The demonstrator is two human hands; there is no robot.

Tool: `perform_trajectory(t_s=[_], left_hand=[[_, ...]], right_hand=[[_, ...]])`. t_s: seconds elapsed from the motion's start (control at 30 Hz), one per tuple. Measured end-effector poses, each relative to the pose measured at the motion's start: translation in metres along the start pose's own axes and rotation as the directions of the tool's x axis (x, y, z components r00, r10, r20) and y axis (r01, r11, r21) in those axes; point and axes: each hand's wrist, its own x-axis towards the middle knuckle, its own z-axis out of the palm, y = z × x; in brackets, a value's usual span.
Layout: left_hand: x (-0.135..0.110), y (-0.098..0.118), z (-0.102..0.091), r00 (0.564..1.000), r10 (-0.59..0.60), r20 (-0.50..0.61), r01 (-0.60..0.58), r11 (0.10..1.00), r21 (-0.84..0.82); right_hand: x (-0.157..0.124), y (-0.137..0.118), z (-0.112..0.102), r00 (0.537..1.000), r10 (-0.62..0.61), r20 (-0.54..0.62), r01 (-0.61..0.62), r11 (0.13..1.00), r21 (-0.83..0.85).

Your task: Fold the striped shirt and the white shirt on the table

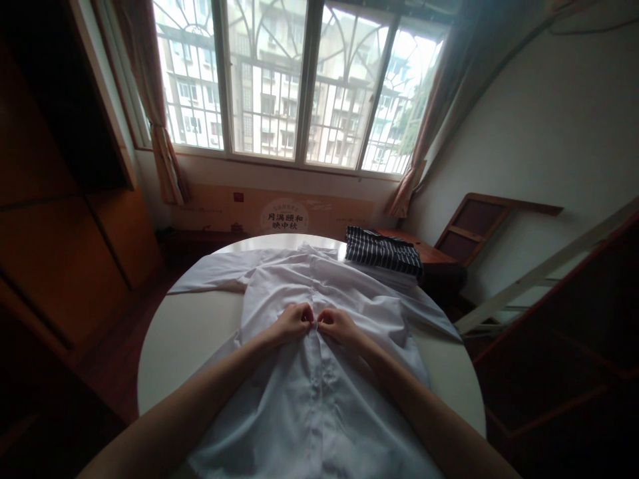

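A white long-sleeved shirt (279, 399) lies spread front up over a round white table, its collar end at the far side and its hem toward me. Both hands meet at the button placket in the middle of the shirt. My left hand (295, 320) pinches the placket from the left, fingers closed on the cloth. From the right, my right hand (335, 324) pinches the same spot, almost touching the left. Any button between the fingertips is too small to make out. Below the hands the placket looks wrinkled.
The round table (164, 352) shows its rim at left and right. Folded black-and-white striped cloth (383, 251) lies at its far right edge. Behind stand a long printed cardboard box (210, 207) and a barred window (264, 86). A wooden cabinet (50, 266) is at left.
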Motion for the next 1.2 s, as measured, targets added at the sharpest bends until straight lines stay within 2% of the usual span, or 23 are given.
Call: perform_trajectory(t_s=[0.37,0.5,0.67,0.8,1.0,1.2], left_hand=[[-0.001,0.003,-0.002,0.999,-0.031,0.025,0.032,0.999,-0.015],[-0.001,0.004,-0.001,0.998,-0.060,-0.009,0.060,0.998,-0.030],[0.000,-0.001,0.006,0.995,-0.085,-0.046,0.082,0.995,-0.053],[0.001,-0.005,0.010,0.993,-0.092,-0.068,0.088,0.994,-0.060],[0.000,-0.003,0.010,0.995,-0.075,-0.066,0.071,0.995,-0.064],[0.003,-0.004,0.008,0.995,-0.073,-0.065,0.069,0.995,-0.067]], right_hand=[[0.000,0.000,0.000,0.999,0.039,0.027,-0.042,0.995,0.096],[-0.002,-0.002,0.000,0.995,0.087,0.052,-0.095,0.981,0.170],[-0.001,0.000,0.000,0.994,0.087,0.068,-0.100,0.969,0.224],[0.002,0.001,0.003,0.999,0.052,0.011,-0.053,0.993,0.101],[0.001,-0.003,0.003,0.995,-0.098,-0.011,0.095,0.983,-0.160],[-0.003,-0.004,0.004,0.994,-0.111,-0.016,0.103,0.963,-0.248]])
